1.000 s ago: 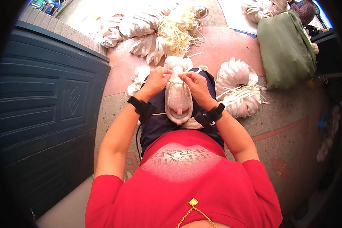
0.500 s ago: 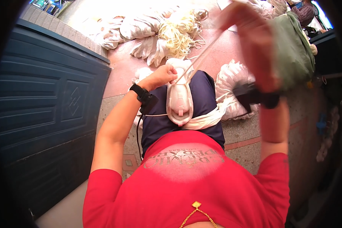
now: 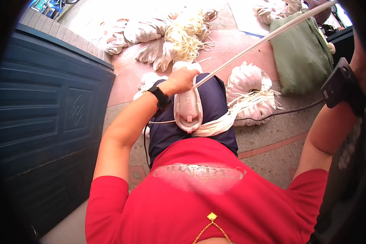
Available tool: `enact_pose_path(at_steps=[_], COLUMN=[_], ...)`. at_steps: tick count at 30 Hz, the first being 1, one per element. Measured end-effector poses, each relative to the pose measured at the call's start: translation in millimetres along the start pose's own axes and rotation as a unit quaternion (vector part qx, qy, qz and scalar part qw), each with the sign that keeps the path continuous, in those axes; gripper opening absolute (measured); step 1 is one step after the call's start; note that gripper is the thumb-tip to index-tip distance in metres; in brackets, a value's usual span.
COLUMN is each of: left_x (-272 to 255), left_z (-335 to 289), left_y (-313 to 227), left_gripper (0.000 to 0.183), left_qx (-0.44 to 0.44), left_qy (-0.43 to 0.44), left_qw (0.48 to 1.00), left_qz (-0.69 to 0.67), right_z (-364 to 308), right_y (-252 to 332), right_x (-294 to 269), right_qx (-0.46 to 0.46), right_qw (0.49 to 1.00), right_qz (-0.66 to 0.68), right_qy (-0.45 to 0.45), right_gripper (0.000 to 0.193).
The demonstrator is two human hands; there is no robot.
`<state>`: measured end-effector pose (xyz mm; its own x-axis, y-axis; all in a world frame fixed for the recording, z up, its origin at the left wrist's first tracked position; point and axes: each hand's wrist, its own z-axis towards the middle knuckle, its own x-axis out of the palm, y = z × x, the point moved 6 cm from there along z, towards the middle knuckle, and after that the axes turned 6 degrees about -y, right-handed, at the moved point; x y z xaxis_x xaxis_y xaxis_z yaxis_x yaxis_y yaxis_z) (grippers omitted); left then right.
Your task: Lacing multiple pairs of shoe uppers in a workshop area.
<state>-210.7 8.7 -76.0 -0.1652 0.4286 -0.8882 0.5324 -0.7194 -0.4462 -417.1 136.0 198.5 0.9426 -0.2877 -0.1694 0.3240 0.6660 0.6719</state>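
A pale pink-and-white sneaker (image 3: 188, 106) rests on my dark-trousered thighs, heel toward me. Across its upper, my left hand (image 3: 184, 80) is closed, gripping the shoe where the lace comes out; the fingertips are partly hidden. From there a whitish shoelace (image 3: 248, 52) runs taut up to the right and leaves the picture at the upper right rim. At the right rim my right hand (image 3: 358, 57) shows only in part, below the lace's far end, its fingers out of sight. A bundle of cream laces (image 3: 217, 127) lies over my right thigh, beside the heel.
Beyond my knees lie white lace bundles (image 3: 148, 30) and a yellowish heap (image 3: 187, 38). Another bundle (image 3: 248, 87) sits right of my leg, near a green sack (image 3: 301, 53). A blue panelled door (image 3: 53, 105) stands left. A black cable (image 3: 284, 112) reaches my right wrist.
My right arm has swung outward to the right rim, and the lace now stretches long and taut. My left hand has shifted slightly right over the shoe.
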Motion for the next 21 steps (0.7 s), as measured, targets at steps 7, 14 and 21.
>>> enact_pose_path(at_steps=[7,14,21], left_x=[29,38,35], left_z=[19,33,25], left_y=[-1,-6,0], left_gripper=[0.026,0.021,0.024], left_qx=[0.053,0.040,0.085], left_qy=[0.068,0.163,0.099], left_qw=[0.996,0.985,0.991], left_qz=[0.036,0.034,-0.004], right_z=[20,36,57], right_y=[-3,-7,-5], right_x=[-21,-58,-57], right_qx=[-0.009,-0.017,-0.025], right_qw=[1.000,1.000,0.999], right_qz=[0.008,0.013,0.031], right_qy=[0.003,0.001,0.005], right_gripper=[0.015,0.015,0.016])
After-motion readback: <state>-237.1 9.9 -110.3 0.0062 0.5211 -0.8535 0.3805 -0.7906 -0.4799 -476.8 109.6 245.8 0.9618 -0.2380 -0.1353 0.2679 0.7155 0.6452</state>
